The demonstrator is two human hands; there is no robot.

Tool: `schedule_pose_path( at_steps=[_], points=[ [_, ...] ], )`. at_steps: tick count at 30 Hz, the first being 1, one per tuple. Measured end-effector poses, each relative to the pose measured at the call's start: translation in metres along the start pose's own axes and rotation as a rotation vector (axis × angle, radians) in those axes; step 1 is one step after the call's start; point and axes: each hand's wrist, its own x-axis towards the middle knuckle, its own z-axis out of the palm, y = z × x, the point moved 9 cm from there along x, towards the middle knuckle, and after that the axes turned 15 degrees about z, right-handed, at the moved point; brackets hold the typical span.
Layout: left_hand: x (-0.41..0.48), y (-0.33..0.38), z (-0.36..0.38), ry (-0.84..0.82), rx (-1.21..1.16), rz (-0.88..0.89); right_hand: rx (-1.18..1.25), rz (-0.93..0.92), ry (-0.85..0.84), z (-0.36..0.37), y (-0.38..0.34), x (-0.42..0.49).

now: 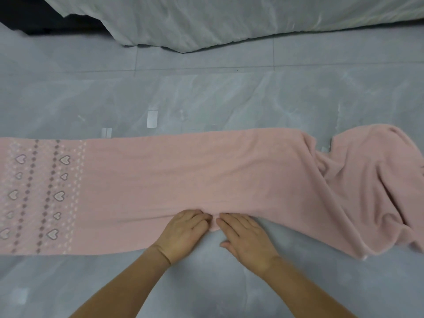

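The long pink fleece towel point(183, 180) lies on grey marbled floor tiles point(206, 92) with its left end cut off and its right end bunched. The left hand point(185, 230) pinches its near edge, fingertips buried, while the right hand point(245, 237) lies flat, straight fingers touching it.

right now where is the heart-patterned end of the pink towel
In the head view, the heart-patterned end lies flat on the grey tiled floor at the far left of the pink towel, well left of the left hand.
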Motion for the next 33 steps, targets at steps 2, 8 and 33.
schedule_pose_path(
  at_steps=[2,8,33],
  points=[
    [-0.011,0.001,-0.001,-0.001,-0.151,-0.089,0.047,0.047,0.032,0.000,-0.007,0.007],
    [-0.045,0.012,0.004,-0.114,-0.228,-0.082,-0.013,0.109,0.162,-0.022,0.030,0.002],
    [0.238,0.082,-0.046,-0.047,0.057,0.153,0.985,1.764,0.674,-0.039,0.221,-0.216]
  ],
)
